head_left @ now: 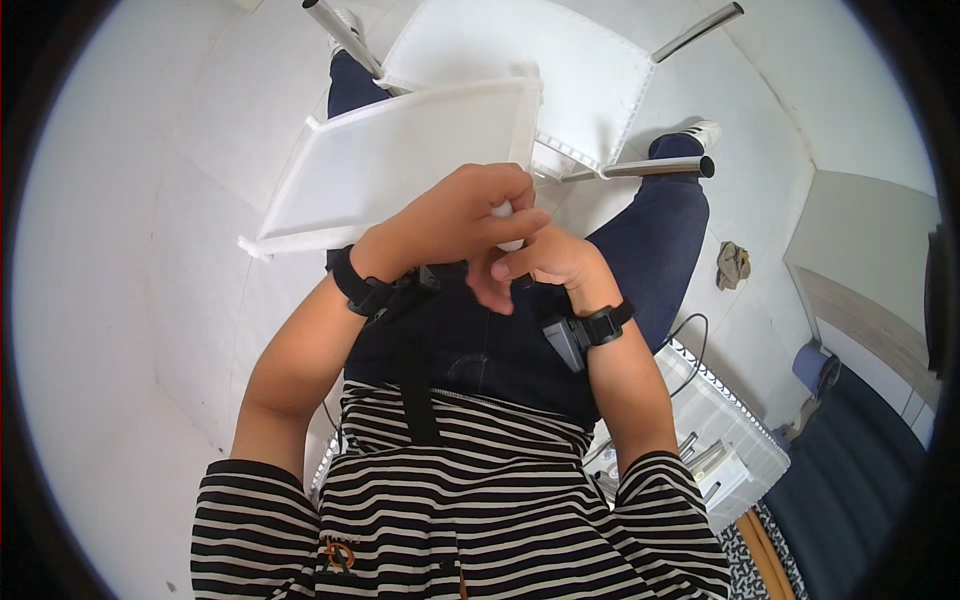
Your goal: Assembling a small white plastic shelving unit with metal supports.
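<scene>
My left hand (465, 210) curls round a white plastic piece (503, 211), its thumb lying across the front. The piece lines up with the near right corner of a white framed panel (400, 150), which slants over my left thigh with short pegs at its other corners. Just below, my right hand (550, 258) is close against the left one, and the hands overlap. Its thumb points left and some pinkish fingers beneath look blurred, so its grip is unclear. Both wrists wear black straps with small dark devices.
Beyond the panel, a larger white plastic frame (530, 50) with metal tube legs (660, 167) stands between my feet. At right are a white basket (735, 465) holding metal tubes, a crumpled cloth-like thing (733, 265) on the floor, a thin cable, and a dark cushioned seat (850, 470).
</scene>
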Available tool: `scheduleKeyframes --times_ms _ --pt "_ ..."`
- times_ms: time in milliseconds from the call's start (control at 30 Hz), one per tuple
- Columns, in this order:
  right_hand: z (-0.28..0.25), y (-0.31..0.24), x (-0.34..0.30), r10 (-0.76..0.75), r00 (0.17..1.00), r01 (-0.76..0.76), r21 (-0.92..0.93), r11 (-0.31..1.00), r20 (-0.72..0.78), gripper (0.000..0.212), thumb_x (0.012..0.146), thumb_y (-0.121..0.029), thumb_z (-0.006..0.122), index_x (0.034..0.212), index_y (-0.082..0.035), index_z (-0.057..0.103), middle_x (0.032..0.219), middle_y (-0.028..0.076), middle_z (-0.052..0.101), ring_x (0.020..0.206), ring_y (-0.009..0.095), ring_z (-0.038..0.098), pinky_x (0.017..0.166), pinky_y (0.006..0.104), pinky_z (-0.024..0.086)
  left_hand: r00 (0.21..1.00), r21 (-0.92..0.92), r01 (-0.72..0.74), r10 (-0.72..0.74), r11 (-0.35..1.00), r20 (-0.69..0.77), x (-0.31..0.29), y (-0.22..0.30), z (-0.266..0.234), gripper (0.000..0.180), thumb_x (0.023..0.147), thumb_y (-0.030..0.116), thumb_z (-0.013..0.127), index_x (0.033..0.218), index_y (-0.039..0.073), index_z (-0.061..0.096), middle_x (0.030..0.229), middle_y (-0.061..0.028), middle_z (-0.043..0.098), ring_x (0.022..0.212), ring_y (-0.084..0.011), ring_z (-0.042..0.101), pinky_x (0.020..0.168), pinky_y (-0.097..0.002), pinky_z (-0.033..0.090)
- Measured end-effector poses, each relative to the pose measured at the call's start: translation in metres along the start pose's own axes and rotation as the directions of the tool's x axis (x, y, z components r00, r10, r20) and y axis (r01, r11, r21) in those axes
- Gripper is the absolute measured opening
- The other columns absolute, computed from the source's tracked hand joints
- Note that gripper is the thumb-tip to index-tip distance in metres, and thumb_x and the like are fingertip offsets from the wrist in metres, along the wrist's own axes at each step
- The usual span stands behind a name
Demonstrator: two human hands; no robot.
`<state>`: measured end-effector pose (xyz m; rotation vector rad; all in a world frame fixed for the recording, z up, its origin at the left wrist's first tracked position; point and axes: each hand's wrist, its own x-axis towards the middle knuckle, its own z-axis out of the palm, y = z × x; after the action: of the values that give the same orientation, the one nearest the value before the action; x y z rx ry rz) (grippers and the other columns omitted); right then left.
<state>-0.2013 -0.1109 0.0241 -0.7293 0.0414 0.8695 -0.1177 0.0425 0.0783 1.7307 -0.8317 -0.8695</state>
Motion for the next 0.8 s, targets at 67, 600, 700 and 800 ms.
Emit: scheduleKeyframes --times_ms 67,600,700,800 --pt "-0.010 0.015 0.007 0.002 0.996 -0.013 0.125 0.992 0.090 0.021 0.082 0.001 0.064 0.102 -0.001 0.057 0.067 0.009 0.057 0.050 0.015 0.052 0.042 0.0240 0.039 1.000 0.006 0.002 -0.002 1.000 0.001 -0.002 0.002 -0.003 0.020 0.089 0.016 0.062 0.080 0.000 0.056 0.082 -0.0073 0.063 0.074 -0.0149 0.058 0.068 -0.0275 0.046" --pt "0.044 0.009 0.011 -0.201 0.824 0.086 -0.234 0.968 -0.530 0.013 0.083 -0.017 0.062 0.083 -0.007 0.054 0.053 -0.003 0.046 0.042 0.007 0.039 0.039 0.0239 0.030 0.998 0.010 -0.046 0.046 0.999 -0.040 0.010 0.010 -0.017 0.024 0.096 0.019 0.053 0.081 0.000 0.054 0.074 -0.0042 0.064 0.071 -0.0114 0.059 0.070 -0.0262 0.046" --pt "0.046 0.015 0.014 -0.491 0.663 0.035 -0.632 0.775 -0.565 0.030 0.079 -0.013 0.063 0.101 0.006 0.053 0.057 0.012 0.059 0.046 0.026 0.055 0.049 0.0354 0.042 0.998 0.004 -0.041 0.041 0.999 -0.045 0.011 0.010 -0.015 0.025 0.096 0.020 0.052 0.081 0.000 0.054 0.074 -0.0039 0.063 0.071 -0.0113 0.058 0.070 -0.0263 0.046" --pt "0.053 0.022 0.016 -0.629 0.523 0.002 -0.737 0.676 -0.576 0.028 0.078 -0.012 0.062 0.096 0.008 0.055 0.057 0.017 0.059 0.051 0.033 0.057 0.055 0.0401 0.044 0.997 0.023 -0.029 0.030 0.999 -0.070 0.011 0.012 -0.011 0.025 0.096 0.021 0.052 0.082 0.000 0.055 0.073 -0.0036 0.063 0.070 -0.0112 0.057 0.070 -0.0264 0.046"
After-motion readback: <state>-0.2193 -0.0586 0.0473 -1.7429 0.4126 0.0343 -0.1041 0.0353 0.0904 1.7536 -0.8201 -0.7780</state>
